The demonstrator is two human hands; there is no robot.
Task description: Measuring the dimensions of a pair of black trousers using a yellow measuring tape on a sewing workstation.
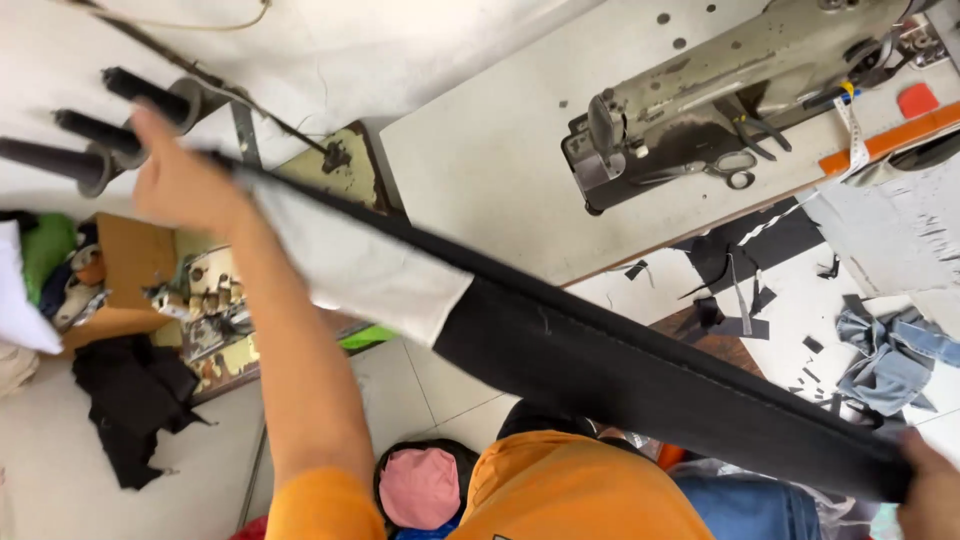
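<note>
A long black strip of fabric (620, 365) with a white section (350, 260) stretches diagonally from upper left to lower right. My left hand (185, 180) grips its upper end, arm extended, close to several black spindles (95, 135). My right hand (930, 490) holds the lower end at the bottom right corner. The strip is pulled taut between both hands.
An industrial sewing machine (740, 80) sits on a white table (500, 170) at upper right, with scissors (725, 168) beside it. Fabric scraps (890, 360) lie on the tiled floor. Black cloth (135, 400) and a cluttered box (215, 310) are at left. A pink cap (420, 488) lies below.
</note>
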